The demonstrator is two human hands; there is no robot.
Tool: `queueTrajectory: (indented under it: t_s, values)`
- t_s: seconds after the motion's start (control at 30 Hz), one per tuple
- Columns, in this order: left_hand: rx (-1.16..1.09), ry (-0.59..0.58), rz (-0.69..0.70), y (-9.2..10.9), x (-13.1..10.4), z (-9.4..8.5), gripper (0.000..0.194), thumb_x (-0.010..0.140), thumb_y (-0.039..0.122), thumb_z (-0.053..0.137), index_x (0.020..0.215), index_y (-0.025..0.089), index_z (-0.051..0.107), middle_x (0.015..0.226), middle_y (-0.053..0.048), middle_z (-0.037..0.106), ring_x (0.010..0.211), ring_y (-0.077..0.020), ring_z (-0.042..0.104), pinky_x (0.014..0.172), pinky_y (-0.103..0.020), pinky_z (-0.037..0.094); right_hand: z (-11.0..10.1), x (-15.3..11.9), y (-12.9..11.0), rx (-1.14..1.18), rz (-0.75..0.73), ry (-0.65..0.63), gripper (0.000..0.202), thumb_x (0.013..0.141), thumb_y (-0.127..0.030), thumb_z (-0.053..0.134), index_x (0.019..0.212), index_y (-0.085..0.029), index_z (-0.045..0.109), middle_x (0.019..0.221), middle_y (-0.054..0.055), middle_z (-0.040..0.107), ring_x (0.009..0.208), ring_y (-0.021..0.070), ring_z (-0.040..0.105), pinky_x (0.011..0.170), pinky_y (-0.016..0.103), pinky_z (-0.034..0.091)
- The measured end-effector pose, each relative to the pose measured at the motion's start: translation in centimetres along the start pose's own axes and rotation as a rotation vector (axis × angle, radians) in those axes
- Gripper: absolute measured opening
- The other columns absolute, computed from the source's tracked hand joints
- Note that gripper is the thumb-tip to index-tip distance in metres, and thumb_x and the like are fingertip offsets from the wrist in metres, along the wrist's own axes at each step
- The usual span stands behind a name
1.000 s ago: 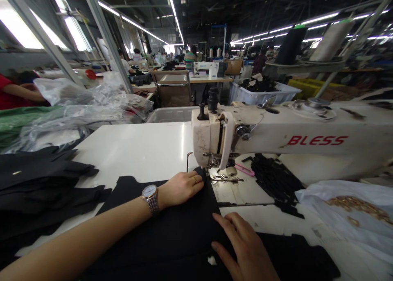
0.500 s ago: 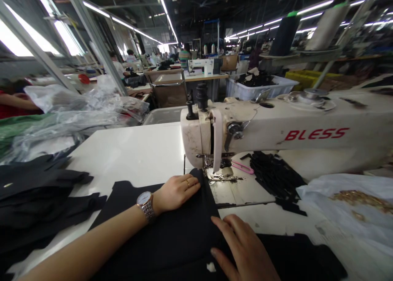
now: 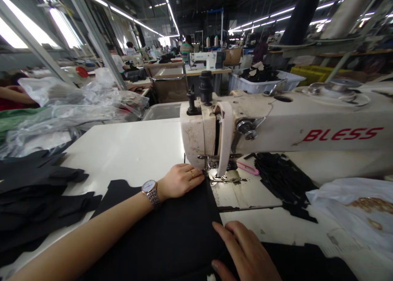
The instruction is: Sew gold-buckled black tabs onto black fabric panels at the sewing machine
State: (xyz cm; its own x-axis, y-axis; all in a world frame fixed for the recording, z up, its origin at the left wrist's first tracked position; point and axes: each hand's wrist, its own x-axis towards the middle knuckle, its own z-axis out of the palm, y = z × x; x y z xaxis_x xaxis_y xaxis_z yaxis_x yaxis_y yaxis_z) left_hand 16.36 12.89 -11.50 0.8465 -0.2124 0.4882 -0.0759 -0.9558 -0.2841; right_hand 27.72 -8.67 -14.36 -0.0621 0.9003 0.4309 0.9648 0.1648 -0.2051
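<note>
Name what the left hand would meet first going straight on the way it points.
Most likely the metal presser-foot parts of the sewing machine, just ahead of the left hand lying on the black fabric; exact depth there is unclear.

- And up goes the left hand [image 3: 181, 180], fingertips closer to the machine [image 3: 199, 137], now covering the cloth [image 3: 172, 232] tip that showed above them!
- The right hand [image 3: 245, 252] spreads, thumb dropping away from forefinger!
- The white patch [image 3: 211, 277] sinks to the bottom edge, partly cut off!
- Upper right, the pale cone [image 3: 348, 12] loses its top out of frame!
</note>
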Motion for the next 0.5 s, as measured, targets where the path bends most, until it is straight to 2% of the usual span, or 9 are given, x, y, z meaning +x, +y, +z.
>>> queueTrajectory:
  t_s: [0.27, 0.5]
  values:
    - [0.010, -0.008, 0.004, -0.26, -0.01, -0.22, 0.037, 0.091, 0.018, 0.021, 0.084, 0.013, 0.057, 0.076, -0.006, 0.063, 0.058, -0.0104, 0.051, 0.050, -0.021, 0.040, 0.26, 0.03, -0.33, -0.012, -0.014, 0.002, 0.036, 0.084, -0.035, 0.034, 0.107, -0.013, 0.050, 0.077, 0.007, 0.056, 0.063, 0.0168, 0.055, 0.054, 0.026, 0.047]
    - [0.013, -0.021, 0.000, -0.06, -0.29, -0.16, 0.033, 0.090, 0.017, 0.024, 0.087, 0.012, 0.056, 0.078, -0.006, 0.063, 0.059, -0.0119, 0.051, 0.051, -0.023, 0.040, 0.44, -0.45, -0.88, -0.039, -0.035, 0.031, 0.038, 0.086, -0.036, 0.032, 0.107, -0.010, 0.050, 0.069, 0.005, 0.055, 0.057, 0.0156, 0.054, 0.050, 0.026, 0.044]
